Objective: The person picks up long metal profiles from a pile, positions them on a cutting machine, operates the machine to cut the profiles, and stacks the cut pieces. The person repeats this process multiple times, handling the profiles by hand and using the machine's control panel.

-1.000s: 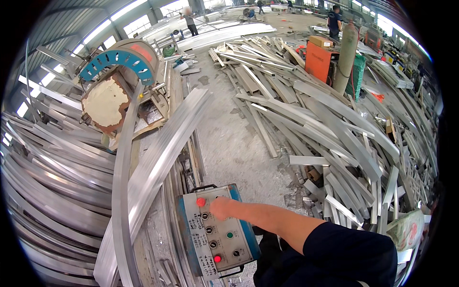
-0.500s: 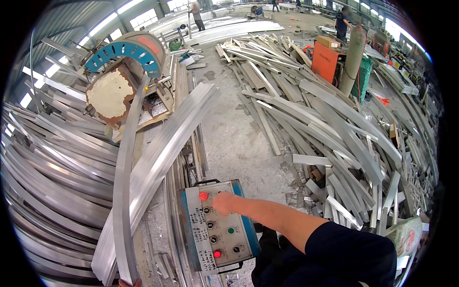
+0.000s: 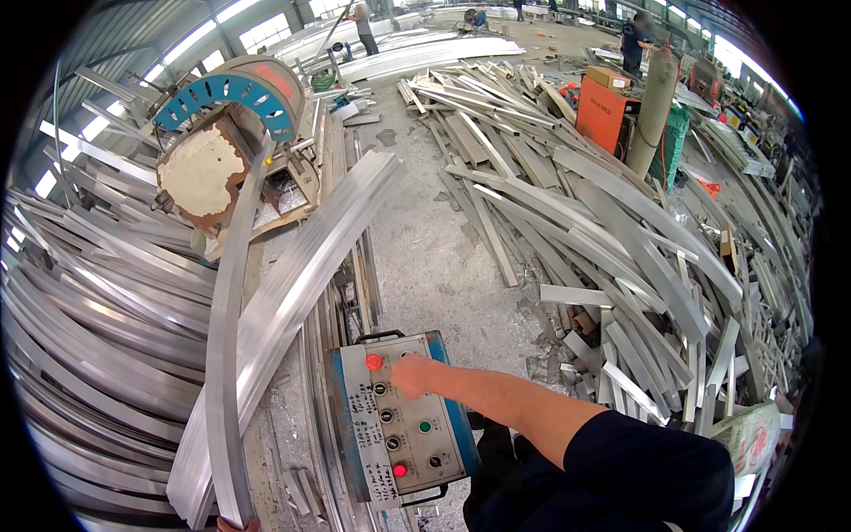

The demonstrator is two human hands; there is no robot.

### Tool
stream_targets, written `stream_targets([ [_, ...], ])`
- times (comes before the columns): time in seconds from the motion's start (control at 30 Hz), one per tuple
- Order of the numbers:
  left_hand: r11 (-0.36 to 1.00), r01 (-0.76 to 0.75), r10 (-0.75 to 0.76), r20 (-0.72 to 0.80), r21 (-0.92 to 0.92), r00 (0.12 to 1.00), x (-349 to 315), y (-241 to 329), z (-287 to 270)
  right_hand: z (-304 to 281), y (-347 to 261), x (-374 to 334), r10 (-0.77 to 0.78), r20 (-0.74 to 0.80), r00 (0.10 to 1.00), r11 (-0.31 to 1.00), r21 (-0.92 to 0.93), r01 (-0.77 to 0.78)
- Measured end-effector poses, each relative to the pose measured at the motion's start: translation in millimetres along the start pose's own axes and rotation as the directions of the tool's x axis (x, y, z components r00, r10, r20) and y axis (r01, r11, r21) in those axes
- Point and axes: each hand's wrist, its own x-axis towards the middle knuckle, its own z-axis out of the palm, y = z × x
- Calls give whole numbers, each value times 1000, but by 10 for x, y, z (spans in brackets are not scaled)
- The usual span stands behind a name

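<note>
Bar at the machine, controls under the hand. A long, slim, silver metal bar (image 3: 226,337) runs from the lower left of the frame to a rust-and-beige machine with a blue slotted arc (image 3: 202,173) at upper left, so positioning appears largely done; whether the machine has worked the bar cannot be told. The left hand (image 3: 239,525), cut off by the lower edge, shows fingertips at the bar's near end—how tightly they close is not visible. The right hand (image 3: 410,376) is over the grey-topped, blue-sided control box (image 3: 412,457) at lower centre, fingers bent downward—whether clamped on a control is hidden. Operation at the panel seems unfinished; a broad bundle of silver metal profiles (image 3: 292,275) lies alongside the bar.
</note>
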Motion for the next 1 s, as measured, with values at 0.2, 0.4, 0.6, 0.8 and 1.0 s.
stream_targets([
  [0.2, 999, -4, 4, 21, -43, 1000, -3, 12, -18, 31, 21, 11, -10, 13, 1000, 1000, -10, 10],
  [0.4, 999, -3, 2, -18, -45, 1000, 42, -99, 97, -7, 4, -5, -44, -5, 999, 999, -17, 44],
  [0.6, 996, 2, -3, -15, -93, 1000, 34, -39, 64, 73, 51, 20, -34, -11, 999, 999, -24, 34],
  [0.8, 997, 10, -17, -88, -74, 996, 113, -243, 274, 66, 11, 16, -56, -41, 998, 998, -44, 54],
  [1.0, 992, 6, -21, -116, -122, 993, 150, -199, 383, 163, 86, 0, -53, -59, 997, 998, -44, 50],
])
